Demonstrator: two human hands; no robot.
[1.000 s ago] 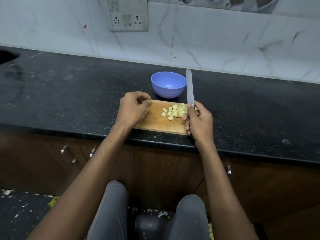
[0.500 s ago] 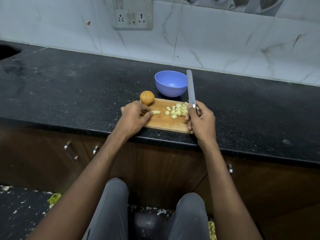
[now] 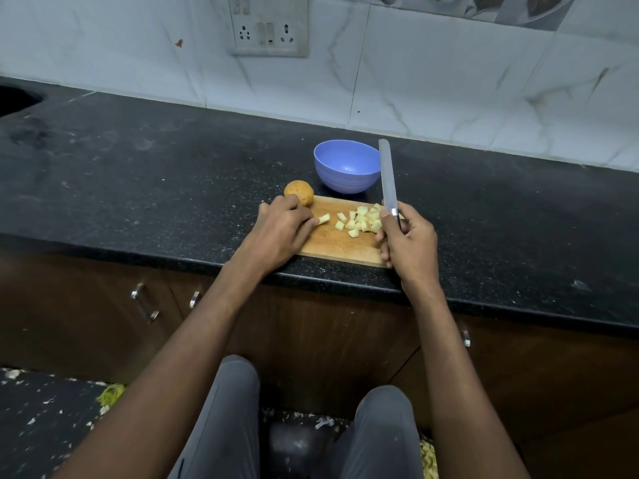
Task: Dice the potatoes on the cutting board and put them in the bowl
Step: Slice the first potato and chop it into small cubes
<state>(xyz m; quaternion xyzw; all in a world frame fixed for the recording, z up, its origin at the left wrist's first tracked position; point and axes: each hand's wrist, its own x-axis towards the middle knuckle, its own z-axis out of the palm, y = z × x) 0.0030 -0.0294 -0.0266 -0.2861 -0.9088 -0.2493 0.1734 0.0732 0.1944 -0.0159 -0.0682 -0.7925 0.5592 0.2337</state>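
A wooden cutting board (image 3: pixel 332 242) lies at the front edge of the black counter. A pile of pale diced potato (image 3: pixel 363 220) sits on its right half. My left hand (image 3: pixel 281 231) rests on the board's left part, its fingertips pinching a single potato strip (image 3: pixel 324 219). A whole unpeeled potato (image 3: pixel 299 192) sits at the board's far left corner, just beyond that hand. My right hand (image 3: pixel 408 242) grips the handle of a knife (image 3: pixel 388 178), whose blade points up and away over the pile. The empty blue bowl (image 3: pixel 346 171) stands right behind the board.
The black counter (image 3: pixel 155 174) stretches left to a sink cutout (image 3: pixel 15 98) and right to open surface. A tiled wall with a socket plate (image 3: pixel 268 27) rises behind. Cabinet handles (image 3: pixel 145 302) and my knees are below the counter edge.
My left hand moved from the whole potato at the board's far left corner down onto the board and now pinches a potato strip. The right hand and knife stayed put.
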